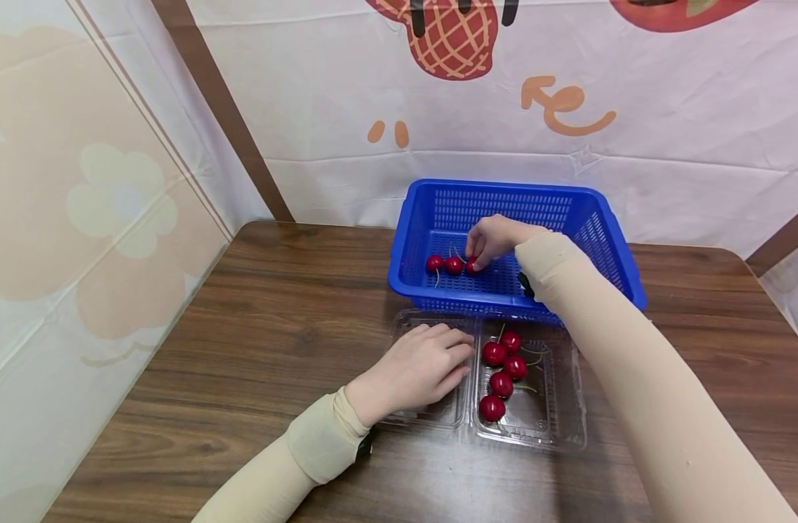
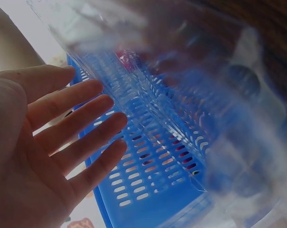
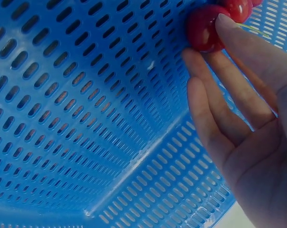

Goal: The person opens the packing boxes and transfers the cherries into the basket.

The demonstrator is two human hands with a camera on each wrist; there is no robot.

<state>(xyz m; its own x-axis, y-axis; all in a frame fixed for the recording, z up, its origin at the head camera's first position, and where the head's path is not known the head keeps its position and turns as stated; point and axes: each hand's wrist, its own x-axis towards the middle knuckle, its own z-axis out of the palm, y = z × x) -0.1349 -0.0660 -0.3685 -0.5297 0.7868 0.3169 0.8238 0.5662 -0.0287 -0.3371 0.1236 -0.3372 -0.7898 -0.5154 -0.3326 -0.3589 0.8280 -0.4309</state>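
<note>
My right hand reaches into the blue plastic basket and pinches a red cherry between thumb and fingertips, low near the basket floor. Two more cherries lie in a row to its left, with thin stems. Nearer to me, a clear plastic clamshell box lies spread open against the basket's front. Several stemmed cherries sit in its right half. Over the left half is my left hand, palm down; its fingers are extended and hold nothing. Whether it touches the plastic I cannot tell.
A brown wood-grain table carries everything. Behind it hangs a white printed cloth, and another patterned cloth panel runs along the left side. My right forearm crosses over the basket's front right rim.
</note>
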